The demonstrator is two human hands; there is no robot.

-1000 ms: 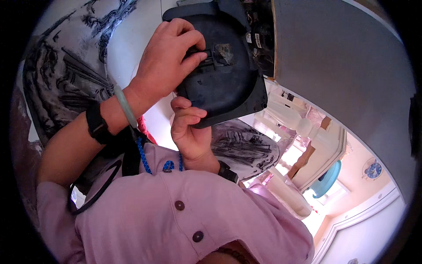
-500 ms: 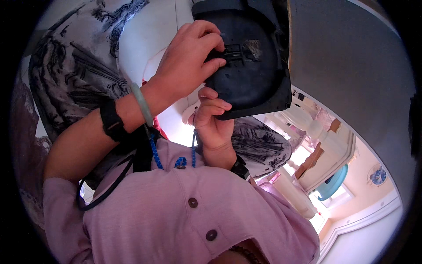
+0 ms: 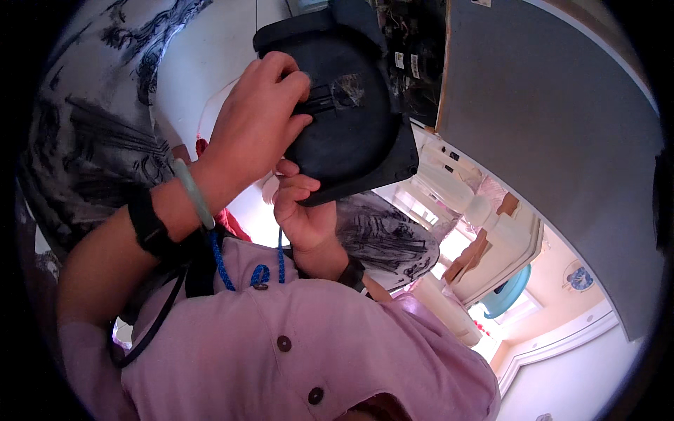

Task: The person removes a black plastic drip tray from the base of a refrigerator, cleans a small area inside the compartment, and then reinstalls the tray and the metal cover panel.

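Observation:
A black plastic panel (image 3: 351, 140) with a raised rim, central slots and a shiny patch (image 3: 348, 91) is held in front of me. My left hand (image 3: 256, 123), wearing a green bangle and black wristband at the wrist, lies over its left part, fingers curled onto the slotted middle; what lies under the fingertips is hidden. Below it, my right hand (image 3: 302, 217) grips the panel's lower edge with bent fingers.
Behind the panel is a dark compartment (image 3: 418, 77) of components, beside a large grey surface (image 3: 533, 119) on the right. Patterned fabric (image 3: 91, 140) covers my legs. Furniture and a turquoise basin (image 3: 509, 291) appear beyond. A blue cord (image 3: 219, 259) hangs at my chest.
The panel and both hands shifted right in the picture, then back left and slightly lower, along with much of the view. Both hands kept their hold.

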